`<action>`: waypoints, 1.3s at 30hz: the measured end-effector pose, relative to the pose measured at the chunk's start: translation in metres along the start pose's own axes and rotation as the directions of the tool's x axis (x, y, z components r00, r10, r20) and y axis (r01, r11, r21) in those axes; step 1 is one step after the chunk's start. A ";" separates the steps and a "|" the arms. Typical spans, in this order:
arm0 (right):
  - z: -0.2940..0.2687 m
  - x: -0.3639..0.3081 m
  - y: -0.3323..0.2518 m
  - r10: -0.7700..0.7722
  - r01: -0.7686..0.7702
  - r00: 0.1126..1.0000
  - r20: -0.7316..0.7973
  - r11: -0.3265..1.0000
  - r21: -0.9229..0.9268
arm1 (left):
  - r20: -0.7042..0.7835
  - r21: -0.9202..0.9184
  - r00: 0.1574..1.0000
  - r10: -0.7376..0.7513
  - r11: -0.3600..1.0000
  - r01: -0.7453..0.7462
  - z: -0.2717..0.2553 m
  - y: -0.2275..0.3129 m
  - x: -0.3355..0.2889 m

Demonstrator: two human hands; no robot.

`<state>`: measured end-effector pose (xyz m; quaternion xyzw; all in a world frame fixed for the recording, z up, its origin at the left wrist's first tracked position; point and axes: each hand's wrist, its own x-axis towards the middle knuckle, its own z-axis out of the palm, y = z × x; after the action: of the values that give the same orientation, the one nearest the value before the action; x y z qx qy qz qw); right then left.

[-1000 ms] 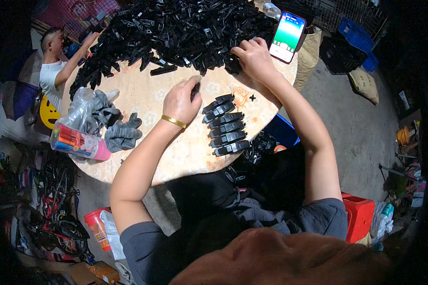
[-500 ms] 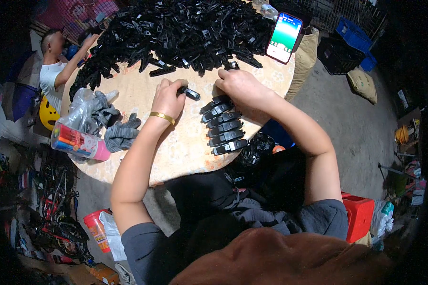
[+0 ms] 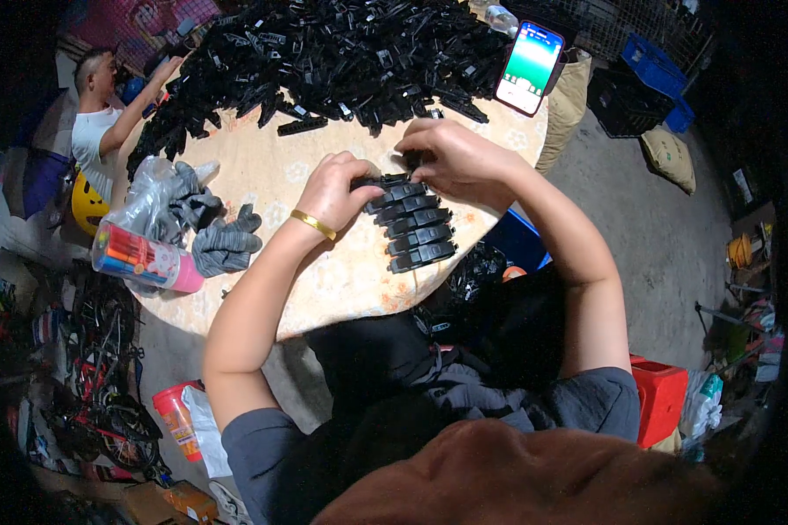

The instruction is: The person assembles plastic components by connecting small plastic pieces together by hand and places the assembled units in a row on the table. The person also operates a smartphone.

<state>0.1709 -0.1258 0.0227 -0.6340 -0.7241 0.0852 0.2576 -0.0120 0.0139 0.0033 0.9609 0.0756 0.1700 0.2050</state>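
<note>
A row of black plastic parts [image 3: 420, 236] lies side by side on the table, several deep. At its far end my left hand [image 3: 334, 188] grips a black plastic part, fingers and thumb closed at its left end. My right hand [image 3: 455, 156] is bent over the same end of the row, with its fingers pinched around a dark plastic piece [image 3: 413, 159] that they mostly hide. Beyond both hands spreads a large heap of similar black parts [image 3: 324, 61], with one long piece [image 3: 302, 126] lying loose at its near edge.
The round table [image 3: 311, 289] has a patterned cloth. At left lie grey gloves [image 3: 226, 245], a plastic bag [image 3: 151, 197] and a clear jar of coloured pens [image 3: 140, 255]. A lit phone [image 3: 530, 68] stands far right. Another person [image 3: 96, 131] sits at the far left.
My left hand has moved right with its black part, up to the row's far end. My right hand has come slightly nearer from the heap's edge. The row sits slightly farther from me.
</note>
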 end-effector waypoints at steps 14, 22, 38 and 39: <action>0.012 -0.007 -0.010 -0.017 0.016 0.993 -0.116 1.000 -0.009 | -0.045 -0.158 0.991 -0.125 0.981 0.116 0.012 0.014 -0.002; 0.015 -0.008 -0.008 0.032 -0.025 0.987 -0.160 0.999 0.043 | -0.027 -0.158 0.993 -0.111 0.982 0.106 0.010 0.012 -0.002; 0.024 -0.014 -0.014 -0.045 0.020 0.983 -0.179 0.990 -0.138 | 0.039 -0.152 0.980 -0.194 0.968 0.198 0.001 0.008 0.000; 0.020 -0.015 -0.012 -0.051 0.020 0.985 -0.165 0.983 -0.185 | 0.038 -0.157 0.979 -0.200 0.966 0.203 0.001 0.008 0.000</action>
<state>0.1512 -0.1384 0.0071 -0.6468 -0.7157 -0.0403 0.2604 -0.0108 0.0061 0.0061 0.9304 0.1567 0.1436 0.2986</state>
